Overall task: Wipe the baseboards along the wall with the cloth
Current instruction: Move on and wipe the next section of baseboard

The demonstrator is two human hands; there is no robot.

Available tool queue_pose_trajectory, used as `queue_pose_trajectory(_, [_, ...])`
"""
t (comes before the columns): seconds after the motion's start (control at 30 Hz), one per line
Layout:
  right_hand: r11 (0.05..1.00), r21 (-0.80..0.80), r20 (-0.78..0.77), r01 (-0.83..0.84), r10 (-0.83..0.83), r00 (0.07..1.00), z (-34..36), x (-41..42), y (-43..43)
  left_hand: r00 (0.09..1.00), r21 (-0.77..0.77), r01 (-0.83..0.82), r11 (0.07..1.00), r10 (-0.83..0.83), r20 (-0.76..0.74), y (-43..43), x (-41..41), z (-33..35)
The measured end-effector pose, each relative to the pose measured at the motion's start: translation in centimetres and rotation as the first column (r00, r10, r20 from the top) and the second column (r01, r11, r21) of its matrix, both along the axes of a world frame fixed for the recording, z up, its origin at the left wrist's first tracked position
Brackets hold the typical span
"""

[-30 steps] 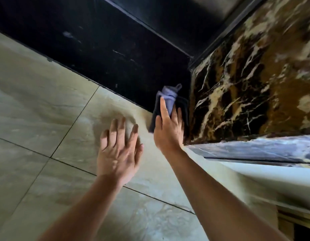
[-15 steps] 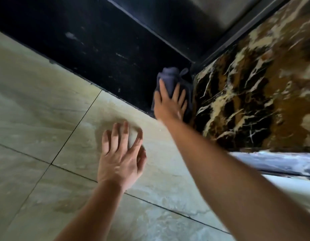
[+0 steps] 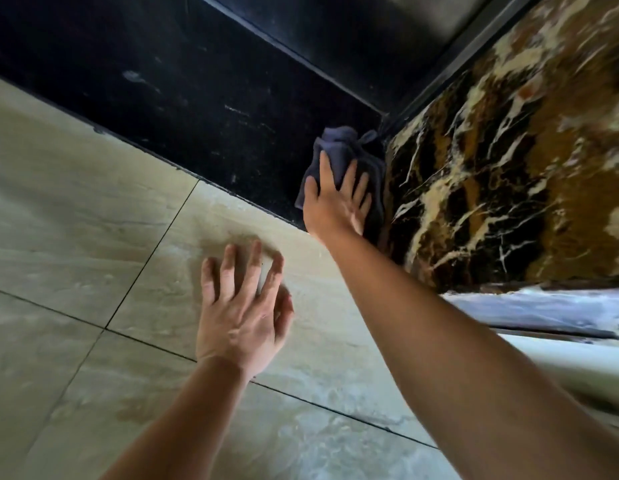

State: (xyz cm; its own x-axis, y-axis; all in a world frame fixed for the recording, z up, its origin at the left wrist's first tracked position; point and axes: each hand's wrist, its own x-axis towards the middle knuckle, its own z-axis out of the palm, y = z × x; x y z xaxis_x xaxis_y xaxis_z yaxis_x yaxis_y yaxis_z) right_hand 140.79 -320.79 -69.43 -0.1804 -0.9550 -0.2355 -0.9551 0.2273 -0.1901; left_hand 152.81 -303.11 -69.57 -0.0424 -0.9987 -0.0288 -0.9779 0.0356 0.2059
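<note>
Currently the wiping step is in hand at the right end of the run. The right hand (image 3: 336, 206), fingers extended and flat, presses the cloth (image 3: 336, 143) against the black baseboard (image 3: 197, 98), in the corner where it meets the marble panel (image 3: 509, 168). The left hand (image 3: 242, 317) lies released, fingers spread, palm down on the floor (image 3: 76, 202), apparently as a brace. The cloth is bunched; its long axis runs up the baseboard face, crumpled end pointing at the upper edge. The baseboard's long axis runs leftward from the corner. The next move probably calls for drawing the cloth left along that axis under even pressure.
</note>
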Motion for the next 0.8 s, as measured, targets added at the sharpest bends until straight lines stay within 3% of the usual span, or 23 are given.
queue_pose_trajectory(0.1, [0.991,-0.137,-0.093,-0.008,-0.005,0.996,-1.0,-0.3,7.4,1.0,-0.027,-0.011,1.0,0.011,-0.018,-0.1,-0.1,-0.4])
queue_pose_trajectory(0.2, [0.997,-0.071,-0.083,0.014,-0.02,0.996,-1.1,-0.2,0.0,1.0,-0.059,-0.004,0.998,0.005,0.01,0.0,-0.1,-1.0])
queue_pose_trajectory(0.33, [0.978,0.143,0.03,0.149,-0.155,0.987,0.1,-0.1,-9.1,1.0,-0.027,-0.01,1.0,0.011,0.016,0.0,-0.1,-0.7])
queue_pose_trajectory(0.47, [0.999,-0.024,-0.05,-0.047,0.045,0.998,0.0,-0.5,1.8,1.0,-0.026,-0.001,1.0,0.001,-0.008,0.1,0.1,-0.2])
queue_pose_trajectory(0.57, [0.992,-0.11,-0.026,-0.058,0.056,0.998,-0.8,-0.1,11.9,0.999,-0.081,-0.009,0.997,0.005,-0.043,-0.1,-0.1,-0.5])
queue_pose_trajectory(0.63, [0.996,-0.071,0.018,-0.055,0.056,0.998,-0.9,-0.2,9.0,0.999,-0.094,-0.015,0.995,0.012,-0.029,-0.5,-0.1,-0.7])
queue_pose_trajectory(0.8, [0.993,0.098,0.066,0.065,-0.072,0.995,-0.2,1.2,-8.9,0.999,-0.031,0.001,1.0,0.0,0.043,0.1,0.0,-1.3])
